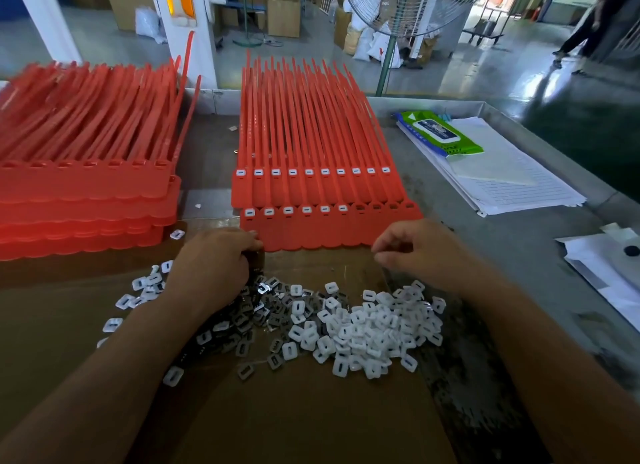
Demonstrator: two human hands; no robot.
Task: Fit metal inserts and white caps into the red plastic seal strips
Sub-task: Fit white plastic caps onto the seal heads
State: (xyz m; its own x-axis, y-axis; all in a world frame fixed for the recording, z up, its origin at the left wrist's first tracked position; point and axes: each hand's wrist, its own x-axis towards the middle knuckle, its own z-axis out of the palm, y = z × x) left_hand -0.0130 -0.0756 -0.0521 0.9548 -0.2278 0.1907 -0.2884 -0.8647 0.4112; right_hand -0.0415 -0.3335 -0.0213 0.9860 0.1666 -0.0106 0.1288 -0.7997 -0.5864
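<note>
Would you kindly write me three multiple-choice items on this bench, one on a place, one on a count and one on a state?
1. Where does the green wipes pack lie?
A on the white papers
B on the floor
C among the loose caps

2. How many sockets of the front red sheet bear white caps?
A two
B six
C ten

3. The sockets of the left red stack are:
A capped white
B uncapped
C hidden under paper

Answers: 1 A, the pack rests on the papers at the right; 2 B, six sockets are capped and four are bare; 3 B, they show only red.
</note>
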